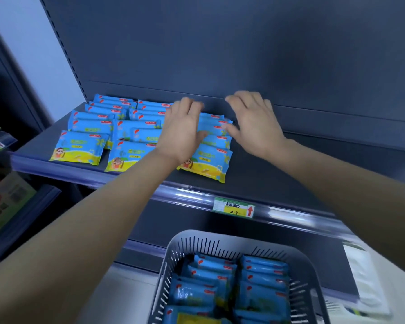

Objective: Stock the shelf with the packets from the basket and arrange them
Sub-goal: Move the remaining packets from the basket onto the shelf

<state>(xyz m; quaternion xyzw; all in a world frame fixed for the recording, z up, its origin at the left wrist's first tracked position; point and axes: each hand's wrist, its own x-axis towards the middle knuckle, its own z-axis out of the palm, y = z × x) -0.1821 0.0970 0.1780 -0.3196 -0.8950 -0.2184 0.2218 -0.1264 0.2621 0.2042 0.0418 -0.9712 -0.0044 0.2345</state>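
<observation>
Blue-and-yellow packets (89, 134) lie in three overlapping rows on the left half of the dark shelf (267, 174). My left hand (181, 129) rests flat, fingers spread, over the back of the third row (206, 160). Just right of that row hovers my right hand (255, 122), fingers apart and empty, its thumb near the packets' right edge. Below, a grey slotted basket (178, 251) holds several more of the same packets (262, 277).
A price label (233, 208) with a red arrow sits on the shelf's front rail. The shelf's right half is bare dark surface. A neighbouring shelf unit with other goods (5, 202) stands at the left. A white item (365, 274) lies at the lower right.
</observation>
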